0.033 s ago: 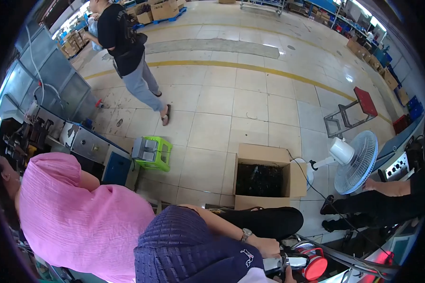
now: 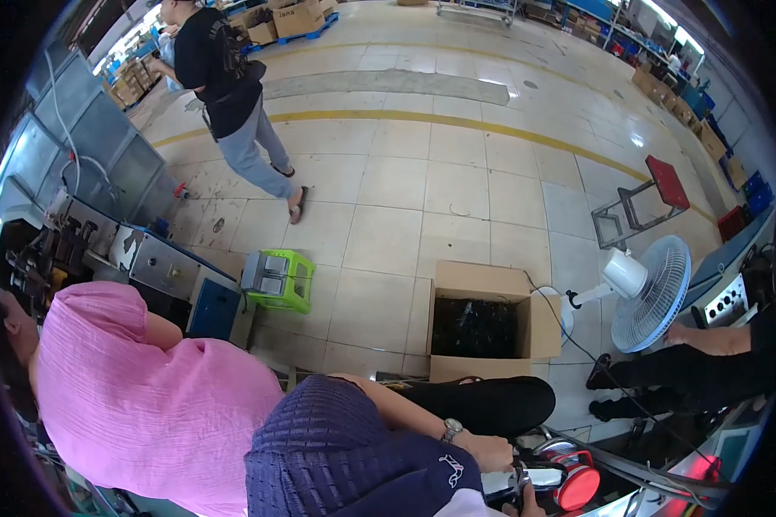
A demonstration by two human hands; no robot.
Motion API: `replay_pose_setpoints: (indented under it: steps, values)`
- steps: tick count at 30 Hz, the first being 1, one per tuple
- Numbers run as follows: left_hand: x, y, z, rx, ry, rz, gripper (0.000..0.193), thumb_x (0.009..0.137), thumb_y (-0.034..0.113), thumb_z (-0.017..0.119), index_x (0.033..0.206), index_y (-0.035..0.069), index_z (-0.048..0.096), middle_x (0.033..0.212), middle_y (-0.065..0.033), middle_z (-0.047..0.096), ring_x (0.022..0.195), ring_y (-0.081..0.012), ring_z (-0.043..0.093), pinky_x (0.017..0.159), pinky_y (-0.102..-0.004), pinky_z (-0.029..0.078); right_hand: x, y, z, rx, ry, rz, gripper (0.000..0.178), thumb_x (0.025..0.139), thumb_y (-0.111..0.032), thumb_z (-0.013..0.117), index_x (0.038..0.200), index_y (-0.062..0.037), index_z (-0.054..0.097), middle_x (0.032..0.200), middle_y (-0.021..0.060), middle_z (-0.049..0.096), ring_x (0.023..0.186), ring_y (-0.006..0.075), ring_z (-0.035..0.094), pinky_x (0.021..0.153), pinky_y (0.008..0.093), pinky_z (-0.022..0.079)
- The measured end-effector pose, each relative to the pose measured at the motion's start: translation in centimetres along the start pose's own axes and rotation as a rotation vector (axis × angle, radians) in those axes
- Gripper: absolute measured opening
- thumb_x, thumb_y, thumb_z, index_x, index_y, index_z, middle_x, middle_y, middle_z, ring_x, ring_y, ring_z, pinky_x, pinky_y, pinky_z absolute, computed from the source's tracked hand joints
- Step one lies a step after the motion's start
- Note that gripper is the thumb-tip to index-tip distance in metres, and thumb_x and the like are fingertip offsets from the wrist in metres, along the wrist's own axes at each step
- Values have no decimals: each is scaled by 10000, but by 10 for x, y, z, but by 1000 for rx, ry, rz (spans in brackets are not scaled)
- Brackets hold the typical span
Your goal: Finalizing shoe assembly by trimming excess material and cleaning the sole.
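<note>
My left hand (image 2: 485, 451), with a watch (image 2: 452, 428) on its wrist, reaches right from a navy knit sleeve (image 2: 319, 422). Its fingers are curled closed beside a silver machine part (image 2: 539, 476); what they grip is hidden. At the lower edge my right hand (image 2: 528, 502) shows only in part, its fingers drawn together just below the left, against the near side of that silver part. Whatever is between them is too small to make out. Right beside both hands is a round red part (image 2: 578, 486) with a red handle-like loop.
An open cardboard box (image 2: 539, 327) of dark pieces stands beyond my knee. A white fan (image 2: 651, 293) trails a cable near a seated person's black-clad legs (image 2: 681, 379). Close on the left sits a person in pink (image 2: 147, 379). Farther off are a green stool (image 2: 297, 284), a red-topped stool (image 2: 666, 183) and a walking person (image 2: 224, 77).
The person in the background has shifted slightly toward the upper left. Both my hands stay at the silver part, with barely any visible movement.
</note>
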State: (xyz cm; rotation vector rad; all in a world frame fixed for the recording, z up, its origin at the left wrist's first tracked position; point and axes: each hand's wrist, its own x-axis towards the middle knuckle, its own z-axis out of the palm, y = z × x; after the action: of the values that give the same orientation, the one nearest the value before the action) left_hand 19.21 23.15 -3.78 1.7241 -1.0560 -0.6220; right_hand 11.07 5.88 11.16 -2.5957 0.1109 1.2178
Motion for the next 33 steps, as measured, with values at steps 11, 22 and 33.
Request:
replay_pose_setpoints:
  steps: [11, 22, 33]
  values:
    - [-8, 26, -34, -358, -365, -246, 532, 970, 365, 490, 1298, -54, 463, 1011, -230, 654, 957, -329, 642, 815, -404, 507, -16, -6, 50, 256, 254, 46, 583, 926, -299, 570, 1432, -116, 347, 827, 278, 657, 730, 476, 628, 660, 518, 494]
    - [44, 0, 0, -1440, -341, -729, 781, 885, 338, 661, 1518, 227, 216, 1450, -29, 391, 1252, -158, 435, 1045, -312, 356, -9, 6, 67, 384, 487, -90, 620, 914, -184, 574, 1461, -244, 290, 698, 188, 628, 606, 361, 629, 592, 451, 522]
    - [33, -2, 6, -1013, -425, -561, 774, 932, 314, 556, 1536, 176, 93, 1470, -123, 328, 1323, -211, 345, 1096, -330, 260, -34, 0, -3, 305, 988, -181, 678, 879, -160, 629, 1468, -232, 300, 728, 175, 660, 619, 331, 661, 575, 427, 530]
